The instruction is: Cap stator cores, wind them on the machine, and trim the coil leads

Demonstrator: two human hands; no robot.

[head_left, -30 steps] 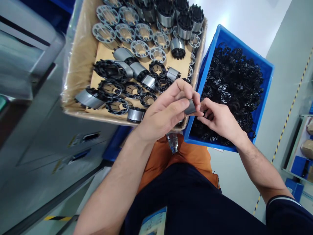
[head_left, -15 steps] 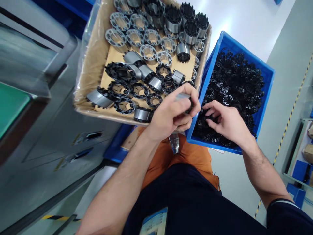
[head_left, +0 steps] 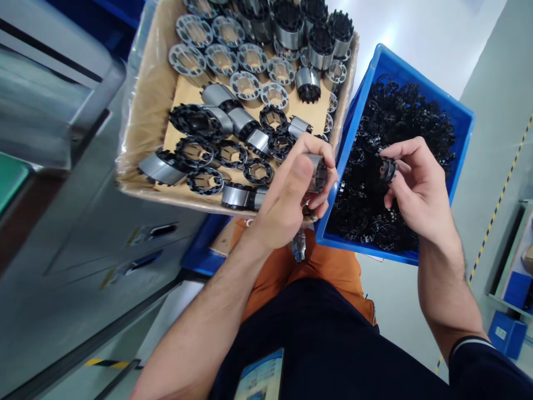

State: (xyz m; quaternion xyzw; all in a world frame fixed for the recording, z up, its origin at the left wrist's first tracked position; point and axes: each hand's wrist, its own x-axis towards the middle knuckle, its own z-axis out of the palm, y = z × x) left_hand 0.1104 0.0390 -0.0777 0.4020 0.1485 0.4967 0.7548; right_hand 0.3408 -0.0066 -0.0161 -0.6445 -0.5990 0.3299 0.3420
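My left hand (head_left: 291, 191) is closed around a steel stator core (head_left: 315, 172), whose slotted end faces right, at the near right corner of the cardboard box (head_left: 145, 100). Between the thumb and fingers of my right hand (head_left: 420, 189) is a black plastic slotted ring (head_left: 387, 170), held above the blue bin (head_left: 460, 144). Many similar black rings (head_left: 410, 111) fill that bin in a loose heap. Inside the box stand rows of bare stator cores (head_left: 222, 59). Other cores with black toothed ends (head_left: 250, 130) lie or stand nearer to me.
Left of the box is a grey metal machine (head_left: 83, 222) with recessed handles. A white table surface (head_left: 387, 22) lies behind the bin. At the far right stands a shelf (head_left: 512, 266) with blue boxes. A phone-like screen (head_left: 260, 378) shows at my chest.
My right hand has lifted out of the heap and moved right, now with a black ring in its fingers. My left hand still holds the core, its slotted end now more visible.
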